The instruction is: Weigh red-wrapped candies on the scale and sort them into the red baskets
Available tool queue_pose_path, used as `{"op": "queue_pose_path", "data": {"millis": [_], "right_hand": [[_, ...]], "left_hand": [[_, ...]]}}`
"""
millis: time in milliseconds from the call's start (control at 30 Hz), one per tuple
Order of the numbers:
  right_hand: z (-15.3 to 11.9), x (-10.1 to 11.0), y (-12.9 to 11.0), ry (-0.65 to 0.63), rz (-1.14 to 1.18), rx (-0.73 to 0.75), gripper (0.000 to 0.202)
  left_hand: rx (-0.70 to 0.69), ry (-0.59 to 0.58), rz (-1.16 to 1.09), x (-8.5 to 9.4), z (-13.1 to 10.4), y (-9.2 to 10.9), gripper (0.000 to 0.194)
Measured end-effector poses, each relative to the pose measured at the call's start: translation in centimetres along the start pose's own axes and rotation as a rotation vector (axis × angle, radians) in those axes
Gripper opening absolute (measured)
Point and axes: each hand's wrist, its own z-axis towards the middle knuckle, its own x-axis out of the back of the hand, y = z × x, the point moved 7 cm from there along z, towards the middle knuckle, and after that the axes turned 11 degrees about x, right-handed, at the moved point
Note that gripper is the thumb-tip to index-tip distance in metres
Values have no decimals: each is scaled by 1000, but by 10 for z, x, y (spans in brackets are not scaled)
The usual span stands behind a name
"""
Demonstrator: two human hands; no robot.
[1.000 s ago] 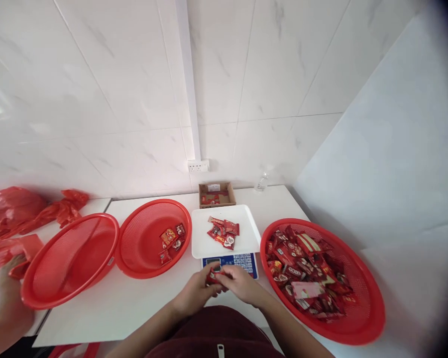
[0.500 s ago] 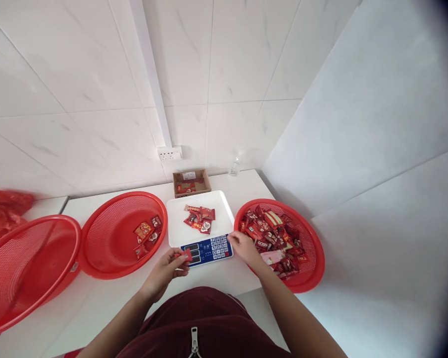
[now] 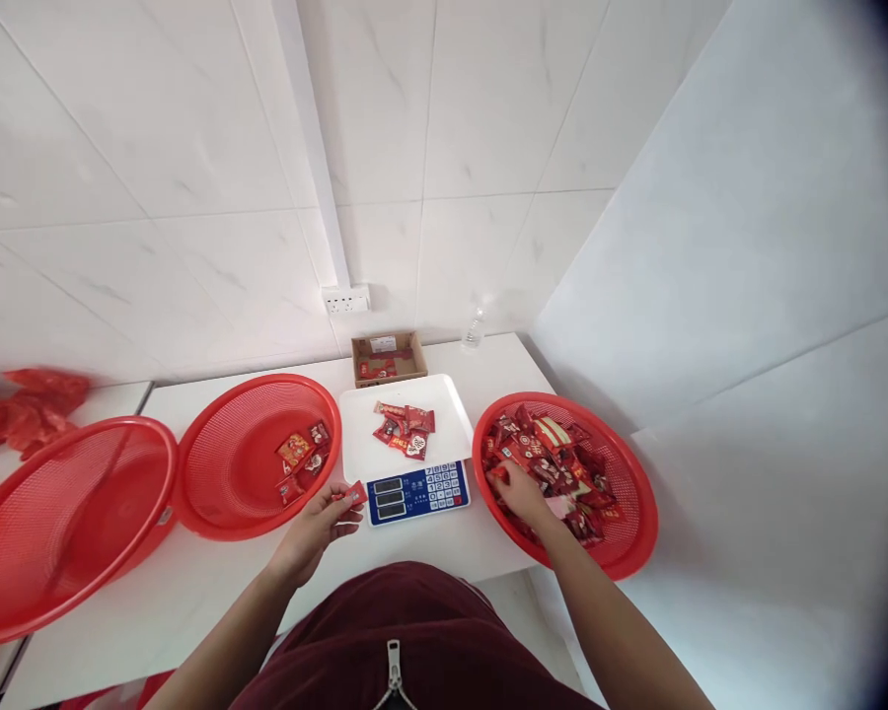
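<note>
My left hand (image 3: 318, 528) pinches a small red packet (image 3: 354, 494) just left of the scale's blue keypad panel (image 3: 418, 492). Inside the right red basket (image 3: 642, 523), my right hand (image 3: 519, 490) has its fingers closed at the left side of a pile of red snack packets (image 3: 544, 449); a bit of red shows at the fingertips, too small to name. The white scale tray (image 3: 362, 449) bears several red packets (image 3: 407, 430). A few packets (image 3: 301, 459) lie in the middle red basket (image 3: 226, 449).
Another red basket (image 3: 81, 611) stands at the far left, with red plastic bags (image 3: 40, 409) behind it. Behind the scale are a cardboard box (image 3: 365, 375) holding red packets and a clear bottle (image 3: 474, 329). A socket strip (image 3: 346, 299) is on the tiled wall.
My right hand has moved from the keypad's right edge into the right basket. My left hand, still pinching its packet, has shifted slightly left. The view has shifted a little.
</note>
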Motion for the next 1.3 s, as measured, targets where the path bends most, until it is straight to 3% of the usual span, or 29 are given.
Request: {"op": "queue_pose_path", "data": {"millis": [167,300,400,500,667,767,867,933,1033,1167,1300], "right_hand": [[-8,20,2,238,325,-159,20],[-12,14,-17,256,696,-221,23],[-12,11,-48,232,747,-155,25],[-15,-7,-89,67,843,-95,35],[-43,-59,-170,-428,1144,-33,52],[-55,-75,-195,-539,1189,17,49],[-54,-82,-185,-498,1127,-67,44],[-50,-81,-166,-423,1074,-167,43],[-41,-65,-129,-243,1018,-277,43],[-27,-29,-78,36,909,-309,47],[-20,-4,-34,193,642,-282,56]], "left_hand": [[21,-4,-14,0,-4,-2,32],[65,-2,15,-2,-4,-9,30],[81,-23,64,-5,-3,-14,33],[43,-70,146,-17,-3,-14,38],[-89,-235,271,-60,-3,-10,43],[-165,-257,351,-76,2,-11,41],[-145,-203,409,-72,10,-19,42],[-148,-123,447,-58,14,-21,41],[-272,147,590,-19,15,-10,35],[-444,527,841,34,8,6,34],[-297,633,995,75,17,-6,40]]}}
